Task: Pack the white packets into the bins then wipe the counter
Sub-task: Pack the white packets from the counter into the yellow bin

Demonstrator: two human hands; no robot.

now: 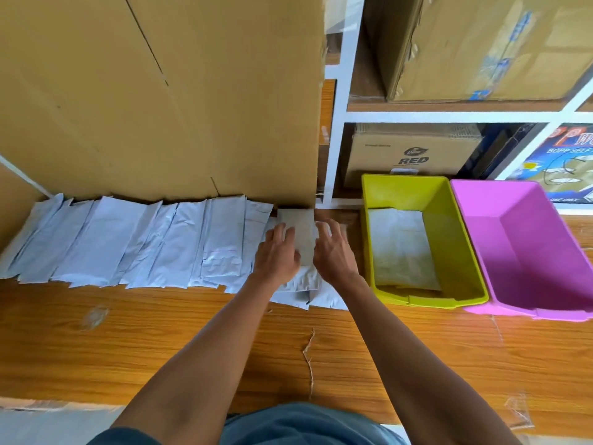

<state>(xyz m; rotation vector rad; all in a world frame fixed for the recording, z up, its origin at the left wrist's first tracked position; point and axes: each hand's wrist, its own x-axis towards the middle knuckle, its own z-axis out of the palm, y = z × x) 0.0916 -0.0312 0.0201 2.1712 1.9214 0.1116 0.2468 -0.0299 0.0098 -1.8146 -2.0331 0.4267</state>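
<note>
A long row of overlapping white packets [134, 242] lies along the back of the wooden counter [160, 332], under a big cardboard sheet. At the row's right end sits a small stack with a greyish packet [301, 232] on top. My left hand [279, 255] grips this stack's left side and my right hand [333, 252] grips its right side, fingers curled over the edges. To the right stands a yellow-green bin [449, 200] with white packets [401, 248] lying flat inside it. Beside that stands a pink bin [526, 248] with nothing visible inside.
A large cardboard sheet [160, 97] leans upright behind the packets. White shelving [343, 117] at the back right holds cardboard boxes [414, 155]. Thin scraps of tape or plastic [309, 358] lie on the counter near the front.
</note>
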